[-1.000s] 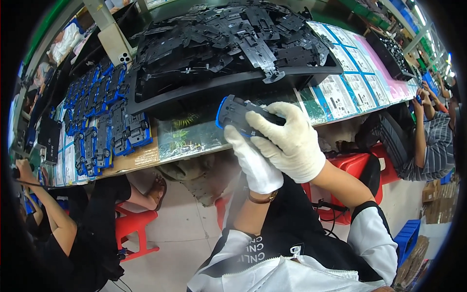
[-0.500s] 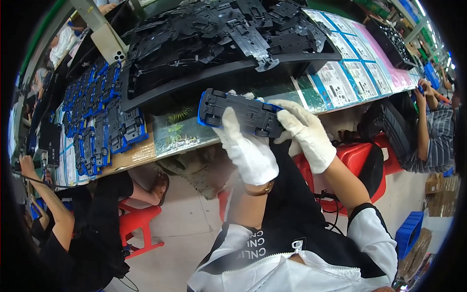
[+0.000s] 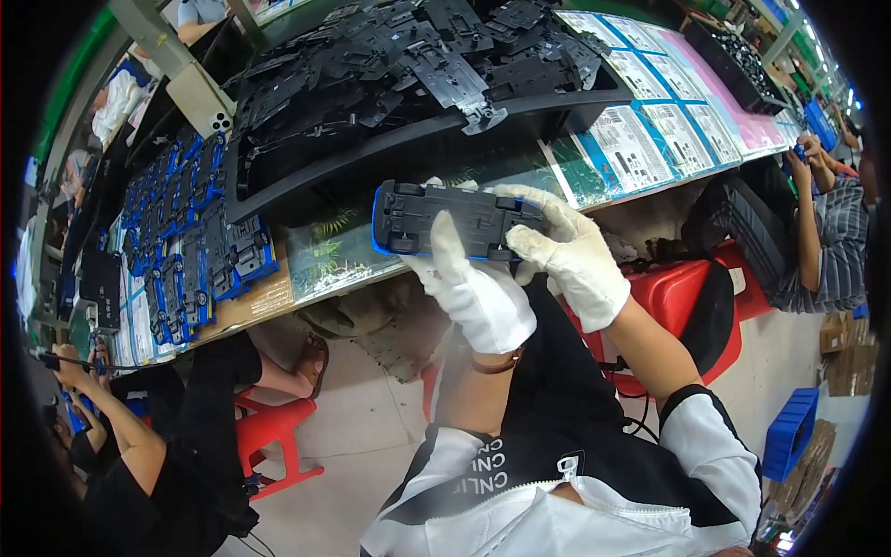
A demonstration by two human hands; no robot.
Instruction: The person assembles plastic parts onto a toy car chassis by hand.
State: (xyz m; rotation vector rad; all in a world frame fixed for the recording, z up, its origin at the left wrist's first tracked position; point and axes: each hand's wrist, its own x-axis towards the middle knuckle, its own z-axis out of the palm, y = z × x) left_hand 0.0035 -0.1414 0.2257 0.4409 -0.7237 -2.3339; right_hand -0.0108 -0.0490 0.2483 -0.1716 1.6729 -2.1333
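Observation:
Between my two gloved hands is a blue toy car (image 3: 455, 221), bottom side up, so its black underside and wheels show. My left hand (image 3: 471, 292), in a white glove, grips the car from below with the thumb lying across the underside. Around the car's right end my right hand (image 3: 574, 255) is closed, thumb on the near edge and fingers over the far side. Just beyond the car stands a large black tray (image 3: 408, 139) heaped with flat black chassis plates (image 3: 450, 79). The far-side fingertips of my left hand are mostly hidden.
Several upturned blue toy cars (image 3: 190, 241) lie in rows on the table's left. Printed sheets (image 3: 631, 144) cover the right, before a black bin (image 3: 738, 74) of small parts. A phone (image 3: 200, 104) leans at the back left. Co-workers sit on both sides; red stools (image 3: 673, 297) stand below.
The toy car has turned slightly to lie more level, its right end a little higher. Both hands still hold it. The surroundings have shifted slightly in view, and the left co-worker's arm has moved.

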